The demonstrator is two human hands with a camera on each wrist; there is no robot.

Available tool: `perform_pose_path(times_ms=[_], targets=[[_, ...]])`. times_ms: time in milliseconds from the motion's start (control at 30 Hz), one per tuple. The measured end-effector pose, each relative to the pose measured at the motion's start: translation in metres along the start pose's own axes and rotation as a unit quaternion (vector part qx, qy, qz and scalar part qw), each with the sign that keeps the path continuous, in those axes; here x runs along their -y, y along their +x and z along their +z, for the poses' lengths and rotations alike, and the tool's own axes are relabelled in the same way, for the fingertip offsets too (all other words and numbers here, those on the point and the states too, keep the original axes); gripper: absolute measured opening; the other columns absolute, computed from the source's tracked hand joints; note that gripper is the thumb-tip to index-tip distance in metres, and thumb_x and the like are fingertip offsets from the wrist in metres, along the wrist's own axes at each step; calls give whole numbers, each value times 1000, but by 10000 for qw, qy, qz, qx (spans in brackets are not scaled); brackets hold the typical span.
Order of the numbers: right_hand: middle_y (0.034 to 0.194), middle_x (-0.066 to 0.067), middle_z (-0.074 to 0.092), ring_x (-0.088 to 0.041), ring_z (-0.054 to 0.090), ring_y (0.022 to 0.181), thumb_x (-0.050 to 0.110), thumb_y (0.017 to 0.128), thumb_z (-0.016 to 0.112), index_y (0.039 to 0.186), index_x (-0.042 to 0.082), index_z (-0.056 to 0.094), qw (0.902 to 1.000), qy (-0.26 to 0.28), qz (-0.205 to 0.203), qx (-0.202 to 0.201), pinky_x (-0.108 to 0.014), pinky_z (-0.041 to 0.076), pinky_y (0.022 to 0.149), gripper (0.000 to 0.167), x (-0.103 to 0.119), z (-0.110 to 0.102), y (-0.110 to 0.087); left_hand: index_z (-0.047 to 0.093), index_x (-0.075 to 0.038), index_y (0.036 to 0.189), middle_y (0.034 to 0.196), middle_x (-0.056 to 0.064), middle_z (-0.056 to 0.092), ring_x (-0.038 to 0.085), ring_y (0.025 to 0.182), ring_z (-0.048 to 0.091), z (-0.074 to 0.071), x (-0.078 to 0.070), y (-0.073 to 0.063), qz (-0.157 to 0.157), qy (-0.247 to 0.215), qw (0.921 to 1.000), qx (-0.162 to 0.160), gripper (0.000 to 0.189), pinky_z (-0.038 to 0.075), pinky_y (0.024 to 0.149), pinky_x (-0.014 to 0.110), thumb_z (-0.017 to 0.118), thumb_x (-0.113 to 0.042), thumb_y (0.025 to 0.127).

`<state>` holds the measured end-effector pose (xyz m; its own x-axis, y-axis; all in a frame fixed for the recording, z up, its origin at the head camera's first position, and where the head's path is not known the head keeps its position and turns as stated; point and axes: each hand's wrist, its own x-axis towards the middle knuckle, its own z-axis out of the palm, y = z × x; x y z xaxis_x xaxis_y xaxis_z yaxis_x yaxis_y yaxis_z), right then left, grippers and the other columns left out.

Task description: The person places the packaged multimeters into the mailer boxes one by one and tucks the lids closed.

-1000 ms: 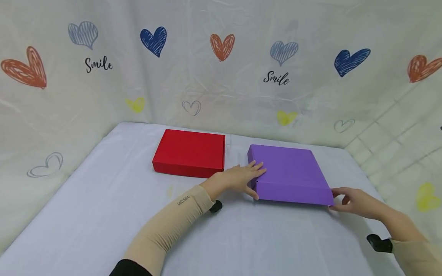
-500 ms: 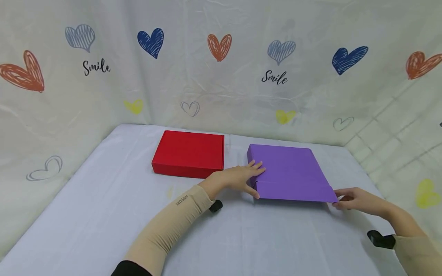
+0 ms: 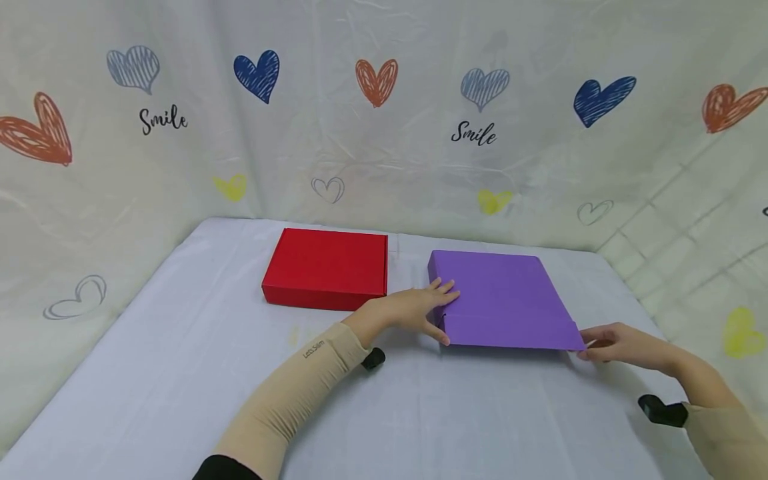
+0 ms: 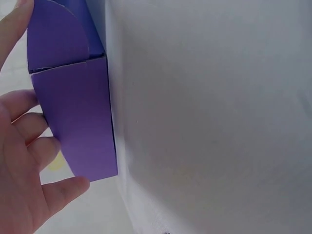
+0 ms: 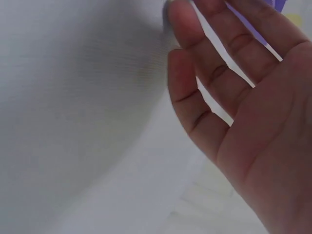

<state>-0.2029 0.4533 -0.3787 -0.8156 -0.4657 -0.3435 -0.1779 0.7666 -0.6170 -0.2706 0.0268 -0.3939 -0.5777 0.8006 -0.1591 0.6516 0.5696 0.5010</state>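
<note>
A flat purple cardboard box (image 3: 504, 290) lies on the white-covered table. Along its left side my left hand (image 3: 414, 310) rests with fingers spread, the fingertips on the top edge and the thumb by the front left corner. From the left wrist view, a rounded side tab (image 4: 58, 36) shows beside the box's purple side wall (image 4: 80, 122). My right hand (image 3: 627, 348) pinches the front right corner of the lid, whose front edge sticks out over the table. In the right wrist view that hand's curled fingers hide most of the box.
A closed red box (image 3: 327, 267) stands left of the purple one, behind my left wrist. White sheeting (image 3: 420, 133) printed with hearts hangs behind the table. The white tablecloth (image 3: 480, 413) stretches in front of both boxes.
The right hand has raised the front flap of the purple box's lid from a downward slant to nearly level with the top. My left hand has stayed on the box's left side.
</note>
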Motion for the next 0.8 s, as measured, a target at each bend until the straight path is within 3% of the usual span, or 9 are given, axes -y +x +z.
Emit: perform_pose_path(times_ms=[167,367,633,800], targets=[[131,-34,59,8,57,100,19,101,61,134,-20,54,9998,8,202,78,-25,55,78,51,4,-5,1,17,-19,165,172,-1,0,17,156,-9,0,-1,-2,-5,-32,10000,-41,103,19,123,41,81,-43,88],[124,-21,67,-4,63,101,21,98,67,129,-10,63,9994,-293,146,-60,-26,53,77,44,5,-5,9,17,-19,166,172,-1,0,17,156,-9,2,-1,-4,-66,70,9999,-85,102,20,123,40,80,-44,89],[111,-7,66,1,63,93,13,95,71,114,-3,64,9992,-320,-203,123,-26,53,74,26,1,-10,20,23,-20,165,172,-1,8,17,156,-3,4,-4,1,-221,271,9989,-308,96,24,122,42,77,-48,91],[109,-6,65,-2,62,91,12,95,70,131,-15,49,9999,66,-97,88,-28,52,72,49,0,-14,24,24,-19,165,171,1,11,19,157,0,7,-6,4,-286,356,9981,-402,93,25,122,39,77,-44,92]])
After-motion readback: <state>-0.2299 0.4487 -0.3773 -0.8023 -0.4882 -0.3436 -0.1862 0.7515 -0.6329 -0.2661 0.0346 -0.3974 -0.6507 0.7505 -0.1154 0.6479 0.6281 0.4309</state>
